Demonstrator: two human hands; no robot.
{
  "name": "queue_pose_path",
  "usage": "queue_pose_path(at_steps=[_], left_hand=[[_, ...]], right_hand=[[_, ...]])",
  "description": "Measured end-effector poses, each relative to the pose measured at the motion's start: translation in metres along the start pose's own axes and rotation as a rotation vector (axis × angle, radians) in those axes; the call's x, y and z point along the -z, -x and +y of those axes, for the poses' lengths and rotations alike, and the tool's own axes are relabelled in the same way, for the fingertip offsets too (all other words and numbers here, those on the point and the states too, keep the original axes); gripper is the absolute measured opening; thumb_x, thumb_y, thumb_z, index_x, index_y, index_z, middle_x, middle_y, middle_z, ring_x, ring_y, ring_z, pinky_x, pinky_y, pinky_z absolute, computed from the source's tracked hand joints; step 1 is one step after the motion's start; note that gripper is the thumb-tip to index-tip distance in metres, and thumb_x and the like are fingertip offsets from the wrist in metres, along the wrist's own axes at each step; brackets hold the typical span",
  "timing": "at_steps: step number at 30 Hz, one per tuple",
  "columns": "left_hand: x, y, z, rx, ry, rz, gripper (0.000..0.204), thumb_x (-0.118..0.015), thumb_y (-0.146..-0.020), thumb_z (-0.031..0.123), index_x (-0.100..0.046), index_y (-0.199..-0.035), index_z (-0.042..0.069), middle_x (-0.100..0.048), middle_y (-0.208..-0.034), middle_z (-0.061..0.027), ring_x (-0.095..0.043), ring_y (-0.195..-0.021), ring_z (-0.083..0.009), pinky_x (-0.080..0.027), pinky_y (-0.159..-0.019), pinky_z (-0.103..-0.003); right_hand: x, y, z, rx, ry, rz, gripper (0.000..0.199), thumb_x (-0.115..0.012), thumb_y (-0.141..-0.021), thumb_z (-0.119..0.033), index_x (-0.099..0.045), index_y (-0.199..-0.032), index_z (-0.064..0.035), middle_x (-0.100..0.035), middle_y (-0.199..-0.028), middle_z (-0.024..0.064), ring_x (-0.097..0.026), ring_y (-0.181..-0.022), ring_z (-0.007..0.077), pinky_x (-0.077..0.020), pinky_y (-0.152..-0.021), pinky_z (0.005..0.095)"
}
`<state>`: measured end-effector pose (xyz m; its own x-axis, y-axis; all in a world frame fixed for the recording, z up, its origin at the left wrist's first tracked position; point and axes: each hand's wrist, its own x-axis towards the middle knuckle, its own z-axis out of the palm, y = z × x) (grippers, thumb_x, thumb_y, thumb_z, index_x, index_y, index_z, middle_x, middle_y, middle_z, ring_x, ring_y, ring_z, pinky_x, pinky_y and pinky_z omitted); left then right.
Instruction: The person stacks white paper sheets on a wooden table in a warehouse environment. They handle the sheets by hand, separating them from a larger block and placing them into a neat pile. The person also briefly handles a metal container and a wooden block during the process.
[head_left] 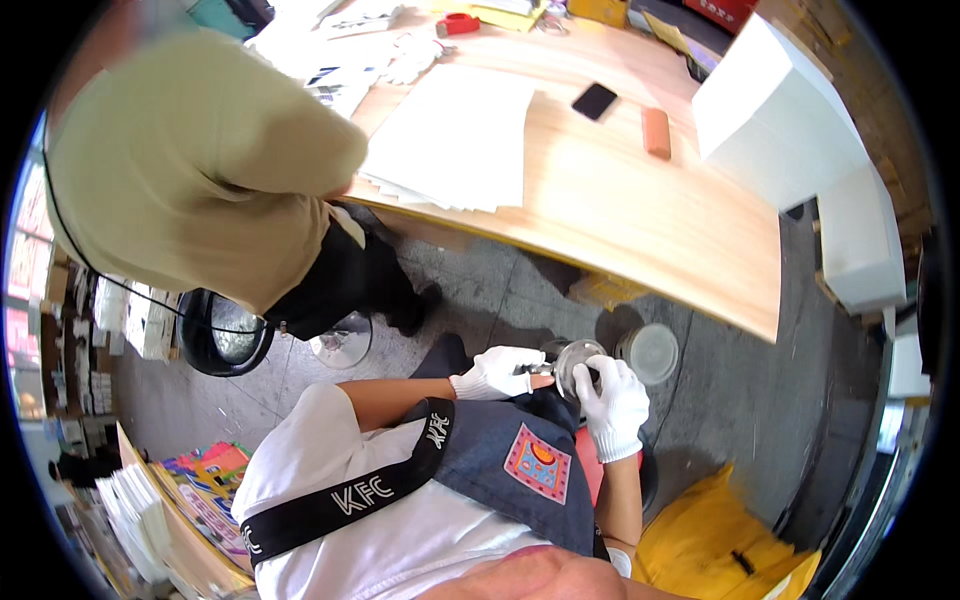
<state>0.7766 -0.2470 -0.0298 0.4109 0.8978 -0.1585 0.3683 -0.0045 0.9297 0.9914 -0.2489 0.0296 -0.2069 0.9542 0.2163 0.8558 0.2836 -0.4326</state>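
Note:
Both my hands wear white knit gloves and meet at a round, silvery, see-through container (pixel 577 362) held low in front of me, beyond the table's near edge. From its left side, my left hand (pixel 497 373) grips what looks like its handle, one bare fingertip showing. My right hand (pixel 610 400) curls over its right rim, fingers bent against the top. Close by on the right, lower down, stands a round tub with a pale lid (pixel 652 354). The container's lower part is hidden behind my hands and apron (pixel 490 450).
A wooden table (pixel 640 230) stretches ahead, bearing stacked white sheets (pixel 455 135), a black phone (pixel 594 101) and an orange-brown block (pixel 656 133). White boxes (pixel 775 115) stand at the right. A person in a khaki shirt (pixel 200 170) stands left. A yellow bag (pixel 710 540) lies lower right.

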Motion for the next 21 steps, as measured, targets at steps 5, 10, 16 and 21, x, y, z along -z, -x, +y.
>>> queue_pose_path(at_steps=[5,10,16,21], left_hand=[[-0.022,-0.082,0.008,0.153,-0.032,0.156,0.040,-0.073,-0.090,0.039,-0.060,-0.080,0.003,-0.045,-0.062,-0.0079,-0.038,-0.063,-0.0086,-0.036,-0.055,-0.033],[-0.035,-0.137,0.040,0.210,0.074,0.342,0.044,-0.073,-0.092,0.038,-0.055,-0.071,0.004,-0.038,-0.062,0.0034,-0.035,-0.065,-0.0042,-0.031,-0.053,-0.031],[-0.044,-0.181,0.046,0.212,0.340,0.525,0.045,-0.073,-0.092,0.038,-0.052,-0.068,0.006,-0.038,-0.063,0.0049,-0.036,-0.064,-0.0036,-0.032,-0.054,-0.028],[-0.015,-0.222,0.057,0.156,0.478,0.590,0.038,-0.067,-0.098,0.035,-0.056,-0.072,0.009,-0.045,-0.064,0.0084,-0.039,-0.059,-0.0009,-0.032,-0.051,-0.023]], right_hand=[[0.022,-0.066,0.060,0.148,-0.074,-0.121,0.024,-0.071,-0.088,-0.034,-0.065,-0.101,-0.0141,-0.064,-0.085,0.0095,-0.065,-0.079,0.0307,-0.0511,-0.069,0.0432],[0.052,-0.124,0.114,0.155,-0.260,-0.231,0.028,-0.069,-0.090,-0.031,-0.067,-0.111,-0.0129,-0.066,-0.088,0.0063,-0.066,-0.079,0.0253,-0.0514,-0.071,0.0402],[0.059,-0.166,0.178,0.010,-0.532,-0.175,0.027,-0.067,-0.095,-0.021,-0.067,-0.118,-0.0064,-0.069,-0.099,0.0083,-0.065,-0.082,0.0162,-0.0526,-0.074,0.0300],[0.042,-0.185,0.223,-0.027,-0.423,-0.208,0.024,-0.065,-0.095,-0.020,-0.068,-0.113,-0.0042,-0.068,-0.095,0.0123,-0.066,-0.081,0.0222,-0.0533,-0.074,0.0350]])
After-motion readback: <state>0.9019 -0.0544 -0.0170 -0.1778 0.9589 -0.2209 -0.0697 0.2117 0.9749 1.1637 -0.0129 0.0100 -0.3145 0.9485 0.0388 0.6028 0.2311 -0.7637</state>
